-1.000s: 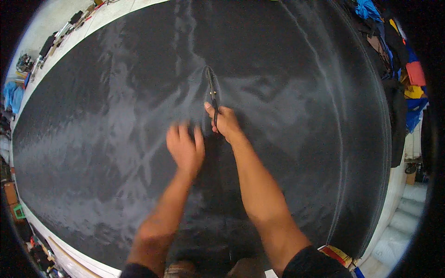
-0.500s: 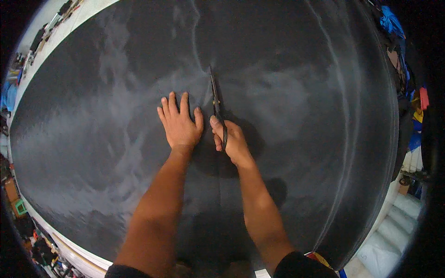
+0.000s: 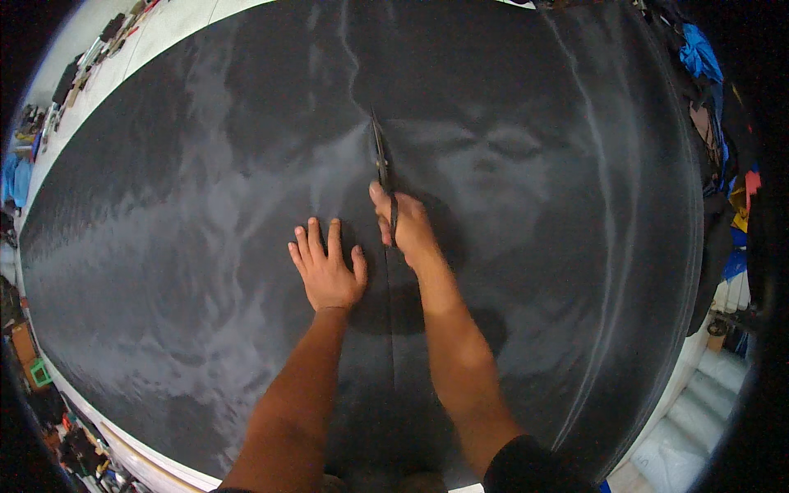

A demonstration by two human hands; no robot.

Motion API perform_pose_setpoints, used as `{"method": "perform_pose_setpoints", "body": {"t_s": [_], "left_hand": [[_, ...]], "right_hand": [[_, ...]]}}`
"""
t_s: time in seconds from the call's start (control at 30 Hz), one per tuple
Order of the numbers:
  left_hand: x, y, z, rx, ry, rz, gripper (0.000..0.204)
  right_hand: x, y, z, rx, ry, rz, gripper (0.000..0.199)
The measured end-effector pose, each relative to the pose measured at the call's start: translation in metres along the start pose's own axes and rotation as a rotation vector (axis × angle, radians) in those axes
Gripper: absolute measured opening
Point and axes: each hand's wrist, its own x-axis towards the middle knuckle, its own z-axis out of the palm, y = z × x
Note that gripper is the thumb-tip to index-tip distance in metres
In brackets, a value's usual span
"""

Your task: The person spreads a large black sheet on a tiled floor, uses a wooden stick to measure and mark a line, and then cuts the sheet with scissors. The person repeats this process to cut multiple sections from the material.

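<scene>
A large sheet of dark, slightly shiny fabric [image 3: 509,246] is spread out under both hands. My right hand [image 3: 407,223] is closed around the handles of black-handled scissors [image 3: 380,149], whose blades point away from me along the sheet. Behind the scissors a thin straight line, which looks like a cut, runs through the fabric back toward me. To the left of that line, my left hand [image 3: 330,271] lies flat on the sheet with its fingers spread and holds nothing. Around the blade tips the material is slightly rumpled.
White floor borders the sheet. Tools and small items [image 3: 78,70] lie along the far left, with more clutter and a green object [image 3: 39,372] at the near left. Blue cloth [image 3: 699,53] is at the far right. Pale wrapped rolls [image 3: 694,419] lie at the near right.
My right hand and the scissors have moved slightly farther along the sheet. In the picture my left hand sits lower, nearer to me. The view has shifted a little.
</scene>
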Motion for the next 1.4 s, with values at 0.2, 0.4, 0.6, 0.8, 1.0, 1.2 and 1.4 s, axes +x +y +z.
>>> {"method": "perform_pose_setpoints", "body": {"t_s": [0.2,0.4,0.6,0.8,1.0,1.2,1.4], "left_hand": [[-0.003,0.003,0.003,-0.030,-0.001,0.026,0.056],[-0.006,0.000,0.006,0.008,-0.022,0.019,0.056],[-0.001,0.004,0.004,0.001,-0.048,0.006,0.056],[-0.001,0.008,0.007,-0.030,-0.053,0.038,0.057],[-0.003,0.005,0.009,0.002,-0.084,0.022,0.059],[-0.002,0.008,0.004,-0.033,-0.123,0.030,0.059],[-0.006,0.004,0.006,-0.027,-0.084,0.044,0.057]], "right_hand": [[0.039,-0.018,-0.001,-0.030,0.034,-0.015,0.054],[0.076,-0.050,0.004,-0.018,0.008,-0.012,0.052],[0.122,-0.071,0.004,-0.038,0.027,-0.028,0.054],[0.173,-0.108,-0.002,-0.014,0.013,-0.050,0.054],[0.206,-0.117,0.004,-0.031,0.032,-0.070,0.055],[0.267,-0.166,0.000,-0.056,0.030,-0.063,0.054],[0.332,-0.199,0.006,-0.088,-0.011,-0.139,0.052]]}}
